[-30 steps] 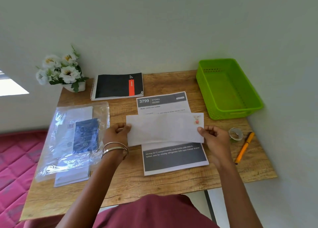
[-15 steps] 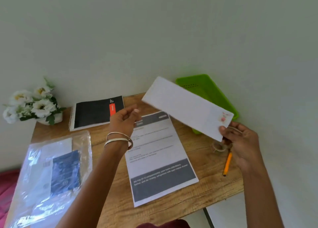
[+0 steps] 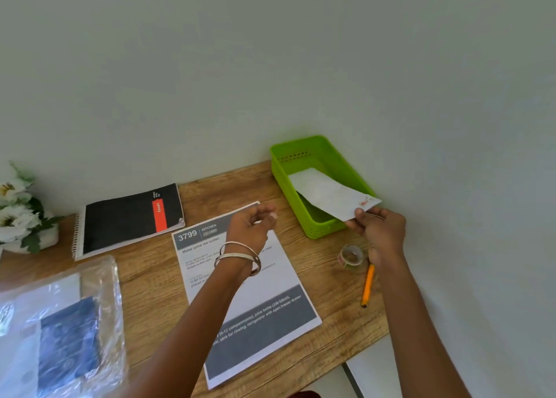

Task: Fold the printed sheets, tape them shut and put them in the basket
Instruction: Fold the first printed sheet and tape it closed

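Observation:
My right hand (image 3: 379,231) pinches the near end of a folded white sheet (image 3: 328,193) sealed with a small piece of patterned tape. The sheet's far end dips inside the green basket (image 3: 323,227) at the table's back right. My left hand (image 3: 251,224) hovers over the top of a flat printed sheet (image 3: 270,289) headed "3799 KITCHEN", with loosely curled fingers holding nothing. A roll of tape (image 3: 350,257) stands on the table just below my right hand.
An orange pen (image 3: 367,285) lies near the right table edge. A black spiral notebook (image 3: 129,217) sits at the back. A white flower pot (image 3: 21,214) stands at far left. A clear plastic bag of papers (image 3: 57,328) lies front left. The wall runs close behind the basket.
My left hand let go of the folded sheet. My right hand carried it up and right, then lowered its far end into the basket. The view has swung right.

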The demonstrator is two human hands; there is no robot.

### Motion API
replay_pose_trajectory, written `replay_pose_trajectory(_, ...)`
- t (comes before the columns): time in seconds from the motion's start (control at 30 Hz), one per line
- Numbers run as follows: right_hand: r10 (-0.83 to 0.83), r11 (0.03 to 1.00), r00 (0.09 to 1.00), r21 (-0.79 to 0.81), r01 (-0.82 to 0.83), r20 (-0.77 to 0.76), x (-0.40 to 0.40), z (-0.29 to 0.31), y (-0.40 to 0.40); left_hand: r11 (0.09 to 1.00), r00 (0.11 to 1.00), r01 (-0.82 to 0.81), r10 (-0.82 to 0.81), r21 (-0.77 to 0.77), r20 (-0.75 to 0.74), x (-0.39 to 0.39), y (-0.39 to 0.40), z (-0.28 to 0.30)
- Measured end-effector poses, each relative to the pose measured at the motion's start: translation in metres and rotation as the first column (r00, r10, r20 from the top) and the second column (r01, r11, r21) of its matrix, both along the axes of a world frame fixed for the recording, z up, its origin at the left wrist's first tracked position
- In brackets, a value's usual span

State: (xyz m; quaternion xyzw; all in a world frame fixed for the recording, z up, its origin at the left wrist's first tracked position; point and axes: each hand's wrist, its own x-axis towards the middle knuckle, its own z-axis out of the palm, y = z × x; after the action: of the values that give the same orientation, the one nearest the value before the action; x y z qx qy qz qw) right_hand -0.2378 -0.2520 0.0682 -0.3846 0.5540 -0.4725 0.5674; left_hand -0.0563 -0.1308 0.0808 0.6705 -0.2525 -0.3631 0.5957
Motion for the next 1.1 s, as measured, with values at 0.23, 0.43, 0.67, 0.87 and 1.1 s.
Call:
replay_pose_trajectory(0.23, -0.010, 1.000, 0.990, 0.000, 0.010, -0.139, 0.006, -0.005, -0.002, 0.997, 1.000, 0.005, -0.005, 0.077, 0.005, -0.008, 0.001, -0.013)
replay_pose_trajectory(0.43, 0.011, 0.999, 0.974, 0.032, -0.003, -0.225, 0.003, -0.008, -0.005, 0.994, 1.000, 0.021, -0.021, 0.106, -0.003, -0.014, 0.002, -0.021)
replay_pose_trajectory(0.67, 0.038, 0.998, 0.982, 0.048, -0.029, -0.186, -0.005, -0.011, -0.001, 0.995, 1.000, 0.010, -0.009, 0.094, -0.007, -0.013, 0.006, -0.026)
replay_pose_trajectory(0.87, 0.135, 0.977, 0.945, -0.116, -0.177, -0.299, 0.012, -0.010, 0.039, 0.978, 0.985, -0.099, 0.069, 0.184, 0.160, 0.010, 0.032, -0.038)
replay_pose_trajectory(1.1, 0.439, 0.764, 0.656, -0.129, -0.632, -0.614, 0.046, -0.054, 0.084, 0.871, 0.879, -0.330, 0.144, 0.363, 0.454, 0.037, 0.095, -0.066)
